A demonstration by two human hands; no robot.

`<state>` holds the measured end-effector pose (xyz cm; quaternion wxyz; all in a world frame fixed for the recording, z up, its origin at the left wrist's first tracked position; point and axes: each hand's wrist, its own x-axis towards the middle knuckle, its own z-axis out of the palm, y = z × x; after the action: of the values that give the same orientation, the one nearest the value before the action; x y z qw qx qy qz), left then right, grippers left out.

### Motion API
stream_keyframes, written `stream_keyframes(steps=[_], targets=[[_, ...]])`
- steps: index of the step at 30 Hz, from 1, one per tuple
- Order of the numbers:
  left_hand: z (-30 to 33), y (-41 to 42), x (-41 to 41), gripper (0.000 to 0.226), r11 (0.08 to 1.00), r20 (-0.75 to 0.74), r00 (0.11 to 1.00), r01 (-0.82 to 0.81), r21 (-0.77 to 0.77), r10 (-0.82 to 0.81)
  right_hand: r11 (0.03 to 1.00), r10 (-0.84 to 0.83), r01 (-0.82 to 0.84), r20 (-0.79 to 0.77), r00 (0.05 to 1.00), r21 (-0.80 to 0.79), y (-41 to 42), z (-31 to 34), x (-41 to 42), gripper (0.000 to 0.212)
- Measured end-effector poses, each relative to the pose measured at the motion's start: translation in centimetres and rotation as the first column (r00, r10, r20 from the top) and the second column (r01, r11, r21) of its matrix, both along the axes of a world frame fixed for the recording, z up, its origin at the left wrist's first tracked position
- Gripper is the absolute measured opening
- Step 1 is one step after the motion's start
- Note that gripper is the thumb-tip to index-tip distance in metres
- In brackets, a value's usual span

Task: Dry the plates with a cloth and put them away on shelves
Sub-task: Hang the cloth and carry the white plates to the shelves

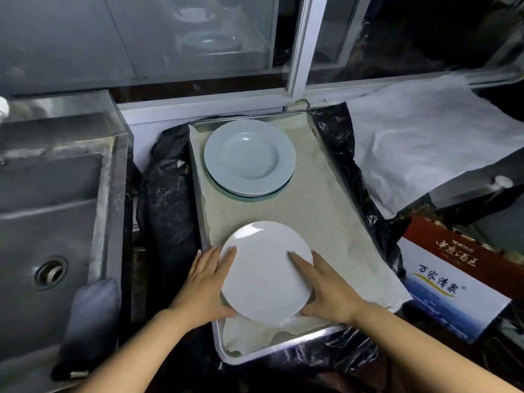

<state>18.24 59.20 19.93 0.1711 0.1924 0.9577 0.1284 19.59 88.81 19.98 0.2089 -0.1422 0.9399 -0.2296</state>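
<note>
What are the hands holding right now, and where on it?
Both the left hand and right hand hold the round white plate by its opposite side rims.

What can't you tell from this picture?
- Head view: what lies under the white plate; the plate itself, the left hand and the right hand cover it.
- How many plates are in the blue stack; the top plate hides them.
- The shelves: none clearly shown.

white plate (265, 272), pale blue plates (249, 157), beige cloth (320, 211)
</note>
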Motion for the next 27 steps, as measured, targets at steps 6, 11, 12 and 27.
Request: stream_keyframes(steps=[6, 11, 12, 27], targets=[[-0.5, -0.2, 0.3, 0.131, 0.999, -0.014, 1.0, -0.016, 0.038, 0.016, 0.994, -0.024, 0.022, -0.015, 1.0, -0.107, 0.2, -0.1, 0.4, 0.117], [-0.1, 0.0, 1.0, 0.128, 0.993, 0.008, 0.999, -0.039, 0.11, 0.038, 0.984, -0.04, 0.042, 0.015, 0.999, -0.174, 0.8, 0.8, 0.6, 0.117], [0.2, 0.1, 1.3, 0.128, 0.989, 0.02, 0.999, -0.053, 0.135, 0.051, 0.983, -0.034, 0.036, 0.017, 0.999, -0.183, 1.0, 1.1, 0.7, 0.116], [9.6, -7.3, 6.3, 0.141, 0.813, 0.052, 0.951, -0.288, 0.506, 0.304, 0.945, 0.15, -0.182, -0.134, 0.98, -0.273, -6.7, 10.4, 0.9, 0.109]])
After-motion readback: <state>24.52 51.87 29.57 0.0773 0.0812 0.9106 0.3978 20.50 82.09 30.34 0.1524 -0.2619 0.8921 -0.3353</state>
